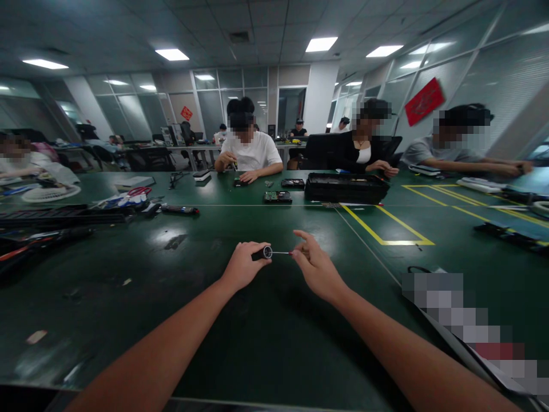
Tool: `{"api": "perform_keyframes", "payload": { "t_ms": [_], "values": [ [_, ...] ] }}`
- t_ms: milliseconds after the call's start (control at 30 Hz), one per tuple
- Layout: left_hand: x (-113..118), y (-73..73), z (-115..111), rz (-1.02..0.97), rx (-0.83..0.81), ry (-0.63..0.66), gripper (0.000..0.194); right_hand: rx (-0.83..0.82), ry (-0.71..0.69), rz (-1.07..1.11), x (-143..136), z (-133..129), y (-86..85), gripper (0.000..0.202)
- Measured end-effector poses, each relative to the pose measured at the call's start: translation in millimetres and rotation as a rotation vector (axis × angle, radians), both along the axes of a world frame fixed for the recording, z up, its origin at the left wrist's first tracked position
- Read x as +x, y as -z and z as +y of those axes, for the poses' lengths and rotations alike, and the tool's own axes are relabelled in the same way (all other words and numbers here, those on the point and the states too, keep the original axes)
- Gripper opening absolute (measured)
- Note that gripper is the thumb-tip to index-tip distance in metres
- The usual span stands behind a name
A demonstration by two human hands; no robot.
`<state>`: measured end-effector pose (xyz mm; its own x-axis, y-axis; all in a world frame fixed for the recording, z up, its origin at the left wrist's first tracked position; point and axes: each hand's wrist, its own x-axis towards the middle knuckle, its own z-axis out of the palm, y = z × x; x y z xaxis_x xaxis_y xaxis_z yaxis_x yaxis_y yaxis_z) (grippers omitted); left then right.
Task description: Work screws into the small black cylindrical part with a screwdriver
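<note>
In the head view, my left hand [245, 264] is closed around a small black cylindrical part [262, 252]. Its round, pale-rimmed end faces me. From the right, a thin screwdriver [282, 253] lies level, its metal shaft reaching the side of the cylinder; whether the tip sits in a screw is too small to tell. My right hand [315, 264] pinches the red end of this screwdriver between thumb and fingers, with the index finger raised. Both hands are above the green table [266, 343].
Across the table, a person in white [253, 149] handles a small dark part. An opened hard drive [278, 197] and a long black housing [343, 187] stand before them. Scissors [139, 191] and tools lie left; a bag-like sheet [454, 320] lies right. More people sit around.
</note>
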<state>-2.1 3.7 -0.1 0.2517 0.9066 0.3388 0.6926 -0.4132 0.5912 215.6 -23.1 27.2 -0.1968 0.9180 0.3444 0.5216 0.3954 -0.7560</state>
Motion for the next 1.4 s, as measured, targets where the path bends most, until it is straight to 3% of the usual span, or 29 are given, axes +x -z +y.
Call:
{"api": "perform_keyframes", "payload": {
  "t_ms": [200, 433, 700, 933, 1033, 1167, 1267, 1400],
  "values": [
    [1, 0.3, -1, 0.016, -0.001, 0.015, 0.036, -0.035, 0.097, -0.039, 1, 3, -0.2, 0.039],
    [2, -3.2, -2, 0.015, -0.001, -0.013, 0.037, 0.076, 0.034, 0.090, -1, 4, 5.0, 0.022],
    [5, 0.6, -3, 0.045, -0.015, 0.034, 0.034, 0.069, 0.108, 0.019, 0, 3, 2.3, 0.031],
    [7, -4.0, -5, 0.044, -0.012, -0.010, 0.037, 0.061, 0.060, 0.292, -2, 6, 7.9, 0.022],
    [8, -7.0, -7, 0.054, 0.030, 0.009, 0.036, -0.073, 0.067, 0.507, -3, 14, 11.4, 0.028],
    [7, -9.1, -6, 0.080, 0.037, -0.013, 0.037, -0.311, 0.207, 0.875, 3, 29, 20.9, 0.026],
    [6, -6.9, -4, 0.109, -0.017, -0.008, 0.036, -0.272, 0.241, 0.878, 6, 34, 26.5, 0.025],
    [5, -3.3, -2, 0.102, -0.010, 0.004, 0.038, -0.185, 0.158, 0.780, 2, 29, 26.0, 0.030]
  ]
}}
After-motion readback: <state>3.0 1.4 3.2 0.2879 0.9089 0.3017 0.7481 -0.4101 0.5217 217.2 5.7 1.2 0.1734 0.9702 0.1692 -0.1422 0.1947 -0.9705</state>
